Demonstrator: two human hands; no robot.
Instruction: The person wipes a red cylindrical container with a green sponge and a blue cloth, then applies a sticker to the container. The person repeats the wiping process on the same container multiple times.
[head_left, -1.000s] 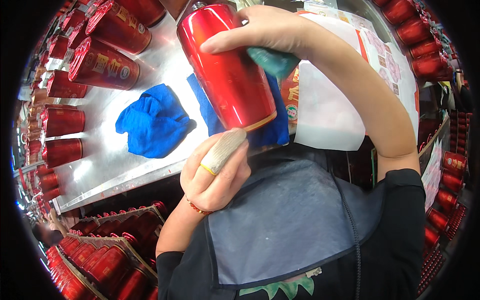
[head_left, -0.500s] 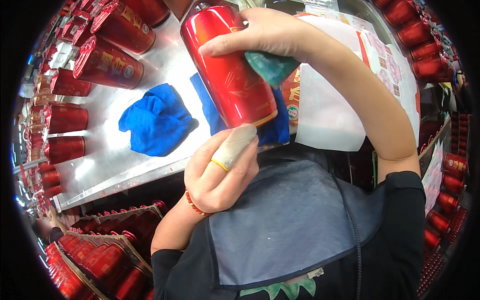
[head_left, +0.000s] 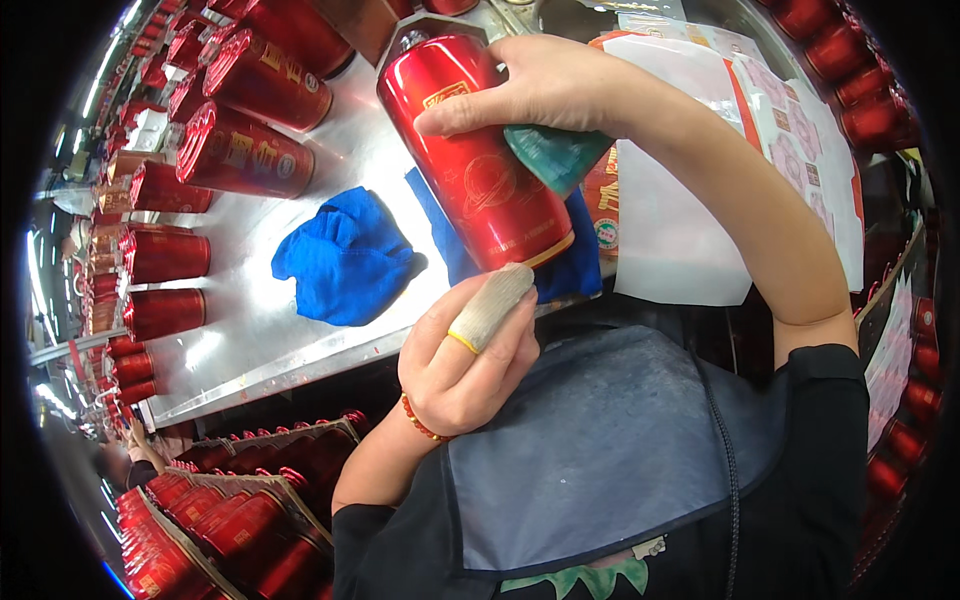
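Note:
A shiny red canister (head_left: 480, 175) with a gold band at its base and a printed planet drawing leans at a slant before me. My right hand (head_left: 540, 90) wraps round its upper part, thumb across the front. Between that hand and the canister's side is a green cloth or pad (head_left: 560, 158). My left hand (head_left: 470, 350), one finger in a pale fabric cot (head_left: 492, 305), holds the base end from below; its fingertips are partly hidden. Beneath the canister lies a folded blue cloth (head_left: 585, 265). To its left, a crumpled blue cloth (head_left: 345, 255) rests on the metal table (head_left: 250, 340).
Several red canisters (head_left: 245, 150) stand along the table's left side. White paper sheets (head_left: 670, 220) lie at the right. Filled trays of canisters (head_left: 235, 520) sit low at the left, with more stacked (head_left: 870, 120) at the far right. Another person's hand (head_left: 137, 438) shows at far left.
The canister has turned about its length, so a gold emblem and the planet drawing now face me. Both hands keep their hold. The whole view has shifted slightly.

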